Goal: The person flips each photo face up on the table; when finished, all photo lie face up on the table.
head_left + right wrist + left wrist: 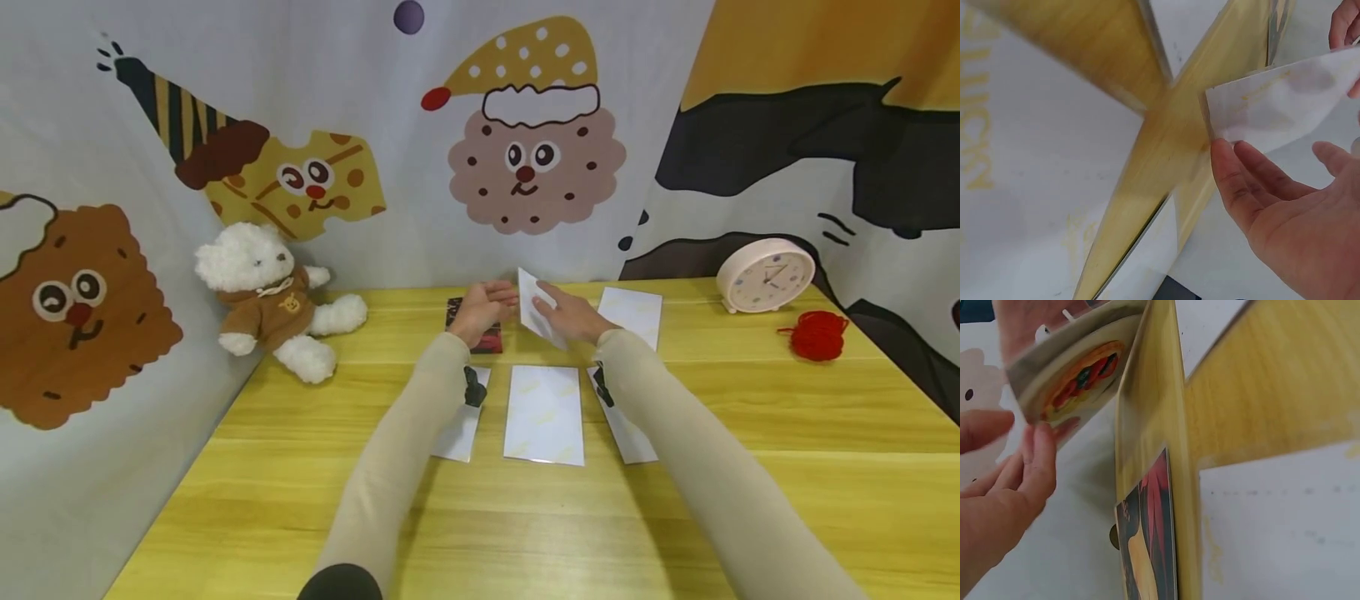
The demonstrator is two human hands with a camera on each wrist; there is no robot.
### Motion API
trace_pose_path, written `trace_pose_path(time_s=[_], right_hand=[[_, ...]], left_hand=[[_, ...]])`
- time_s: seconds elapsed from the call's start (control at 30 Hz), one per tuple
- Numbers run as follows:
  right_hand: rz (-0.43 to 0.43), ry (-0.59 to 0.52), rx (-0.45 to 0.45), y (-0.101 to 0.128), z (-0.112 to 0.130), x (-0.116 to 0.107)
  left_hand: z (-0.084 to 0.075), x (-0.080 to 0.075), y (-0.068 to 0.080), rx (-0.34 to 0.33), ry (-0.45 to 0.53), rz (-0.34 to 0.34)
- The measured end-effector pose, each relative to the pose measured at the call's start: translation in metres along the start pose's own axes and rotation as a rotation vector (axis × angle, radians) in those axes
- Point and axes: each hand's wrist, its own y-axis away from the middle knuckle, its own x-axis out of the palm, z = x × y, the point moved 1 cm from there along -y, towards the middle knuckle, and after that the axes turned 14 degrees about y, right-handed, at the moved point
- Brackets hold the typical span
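Observation:
A thin picture card [529, 310] stands tilted over the far part of the table, its white back towards the head camera. My right hand [573, 315] holds it by one side, its digits over the white back. A pizza-like dish shows on the card's face [1088, 378] in the left wrist view. My left hand [482, 312] is just left of the card, its fingers loosely extended and their tips at the card's edge. Beneath that hand lies a dark red-and-black picture card [491, 343], partly hidden by it.
Face-down white cards lie nearby: one in the middle [543, 417], others partly under the sleeves and one back right [633, 310]. A white teddy bear [273, 304] sits at left. A pink clock [767, 275] and red yarn [816, 336] are at right. A printed curtain [420, 242] hangs behind.

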Motion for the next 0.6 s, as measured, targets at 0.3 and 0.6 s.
trace_pose_path(time_s=[0.3, 0.6], right_hand=[[-0.012, -0.128, -0.026, 0.0068, 0.0092, -0.0015], [0.015, -0.14, -0.039, 0.0055, 0.0071, -0.0007]], left_hand=[[0.0013, 0.0019, 0.0031, 0.059, 0.015, 0.067], [0.0011, 0.0044, 0.0089, 0.065, -0.024, 0.083]])
